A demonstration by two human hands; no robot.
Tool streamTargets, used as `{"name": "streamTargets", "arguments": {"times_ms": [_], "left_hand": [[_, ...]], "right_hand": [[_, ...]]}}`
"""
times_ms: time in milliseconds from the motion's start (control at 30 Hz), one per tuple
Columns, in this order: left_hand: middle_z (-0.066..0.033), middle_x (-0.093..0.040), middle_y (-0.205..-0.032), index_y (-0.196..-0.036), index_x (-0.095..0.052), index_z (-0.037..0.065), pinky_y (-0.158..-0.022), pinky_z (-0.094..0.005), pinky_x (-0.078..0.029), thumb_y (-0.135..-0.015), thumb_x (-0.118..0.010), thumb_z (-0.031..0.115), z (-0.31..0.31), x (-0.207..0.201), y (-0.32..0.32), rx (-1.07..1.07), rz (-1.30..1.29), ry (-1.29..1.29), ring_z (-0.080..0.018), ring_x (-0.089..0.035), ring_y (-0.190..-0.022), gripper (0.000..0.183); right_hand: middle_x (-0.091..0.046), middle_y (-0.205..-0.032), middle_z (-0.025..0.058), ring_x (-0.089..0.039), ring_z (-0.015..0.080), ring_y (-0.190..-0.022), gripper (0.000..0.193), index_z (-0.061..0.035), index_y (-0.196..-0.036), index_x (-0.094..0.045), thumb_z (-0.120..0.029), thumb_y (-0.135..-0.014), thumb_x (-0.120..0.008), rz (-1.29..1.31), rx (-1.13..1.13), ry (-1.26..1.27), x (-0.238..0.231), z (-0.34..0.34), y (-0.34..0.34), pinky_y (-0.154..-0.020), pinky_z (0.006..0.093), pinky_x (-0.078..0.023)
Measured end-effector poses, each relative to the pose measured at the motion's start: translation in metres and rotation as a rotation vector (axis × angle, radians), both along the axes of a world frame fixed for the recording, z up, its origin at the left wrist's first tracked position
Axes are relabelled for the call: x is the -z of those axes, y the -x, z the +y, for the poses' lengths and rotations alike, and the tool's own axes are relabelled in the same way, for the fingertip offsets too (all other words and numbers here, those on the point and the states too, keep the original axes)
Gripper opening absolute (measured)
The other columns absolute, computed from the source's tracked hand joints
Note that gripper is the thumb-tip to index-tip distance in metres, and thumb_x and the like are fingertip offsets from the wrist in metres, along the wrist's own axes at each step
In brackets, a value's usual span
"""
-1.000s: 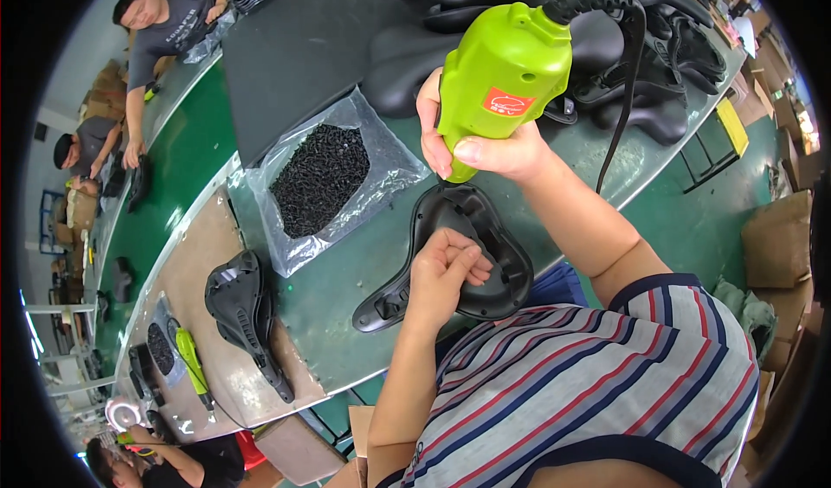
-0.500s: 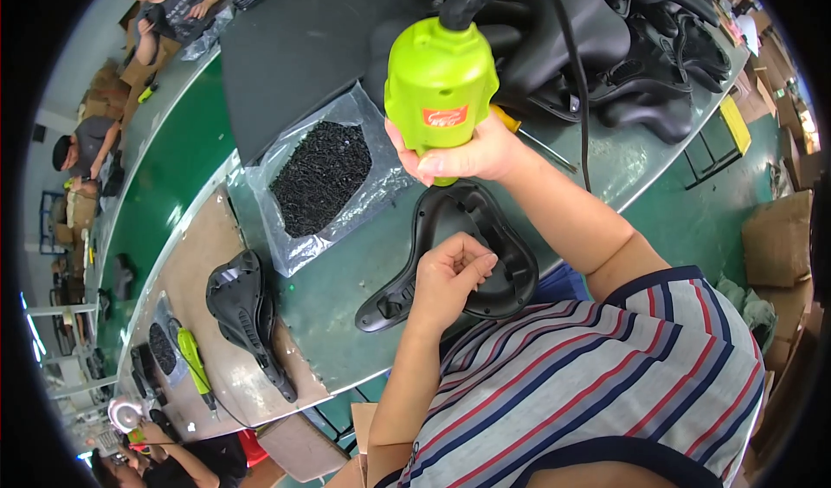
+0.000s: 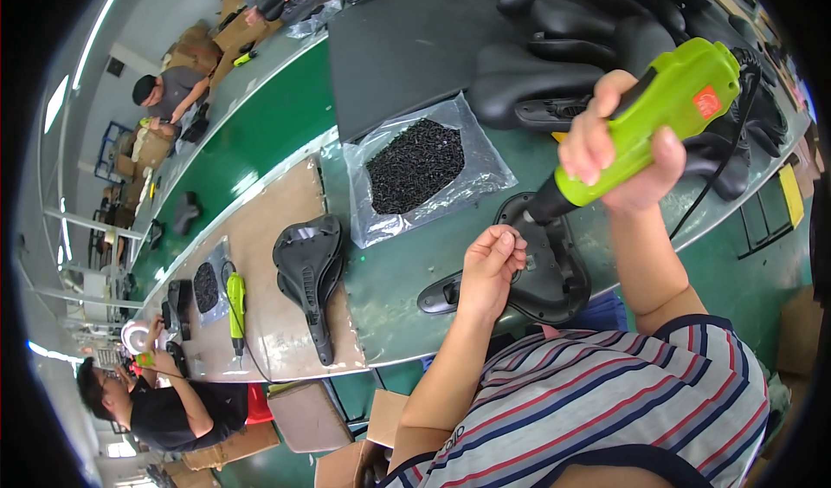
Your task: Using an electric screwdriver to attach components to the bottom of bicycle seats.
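My right hand (image 3: 632,155) is wrapped round a lime-green electric screwdriver (image 3: 671,111) with a black nose and a coiled cable. The tool slants down to the left, its tip at the far edge of a black bicycle saddle (image 3: 554,267). That saddle lies underside up at the table's near edge, its narrow nose pointing left. Over it, my left hand (image 3: 490,267) is closed in a pinch close to the screwdriver's tip; whatever sits between thumb and fingers is too small to make out.
An opened plastic bag of small black screws (image 3: 415,168) lies beyond the saddle. Black saddles (image 3: 554,72) are heaped at the back right. Further left are another saddle (image 3: 307,267) and a second green screwdriver (image 3: 235,310). Co-workers sit along the curved table.
The screwdriver has swung from upright to a slant, its body now up and to the right. My left hand has moved from over the saddle's middle toward the tool's tip. The view has turned left.
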State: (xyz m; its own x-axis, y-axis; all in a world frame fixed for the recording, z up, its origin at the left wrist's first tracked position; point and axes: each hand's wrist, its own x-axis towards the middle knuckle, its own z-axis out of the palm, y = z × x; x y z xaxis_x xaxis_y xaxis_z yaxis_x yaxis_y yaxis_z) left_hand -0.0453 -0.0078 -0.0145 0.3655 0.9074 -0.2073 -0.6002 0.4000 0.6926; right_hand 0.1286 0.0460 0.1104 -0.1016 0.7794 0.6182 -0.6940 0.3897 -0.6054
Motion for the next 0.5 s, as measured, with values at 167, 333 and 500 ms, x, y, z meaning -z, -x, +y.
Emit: {"name": "streamTargets", "arguments": {"times_ms": [167,333,500], "left_hand": [[-0.0008,-0.052,-0.079,-0.089,-0.052,0.006,-0.060,-0.0211,-0.038,-0.087,-0.057,0.022,-0.007,-0.006,-0.007,0.029,-0.255,0.061,-0.0094,-0.045,-0.069,0.016],[-0.0010,-0.051,-0.076,-0.088,-0.052,0.006,-0.058,-0.0216,-0.037,-0.088,-0.057,0.023,-0.008,-0.008,-0.011,0.031,-0.208,0.068,-0.0099,-0.044,-0.067,0.018],[-0.0014,-0.053,-0.077,-0.089,-0.054,0.005,-0.060,-0.0215,-0.037,-0.089,-0.055,0.022,-0.011,-0.002,-0.017,0.029,-0.199,0.071,-0.0091,-0.045,-0.065,0.017]], "right_hand": [[-0.047,-0.060,0.0038,-0.048,0.0158,-0.047,0.050,-0.0037,-0.097,-0.040,-0.048,-0.078,-0.052,0.069,0.028,0.067,0.009,-0.007,-0.013,-0.050,0.0301,-0.041],[-0.043,-0.057,0.0017,-0.045,0.0131,-0.043,0.047,-0.0048,-0.092,-0.038,-0.049,-0.080,-0.048,0.066,0.149,0.087,0.010,-0.016,-0.011,-0.045,0.0277,-0.039],[-0.045,-0.058,0.0021,-0.046,0.0138,-0.044,0.047,-0.0055,-0.094,-0.039,-0.049,-0.079,-0.050,0.076,0.185,0.114,0.015,-0.022,-0.015,-0.046,0.0281,-0.039]]}}
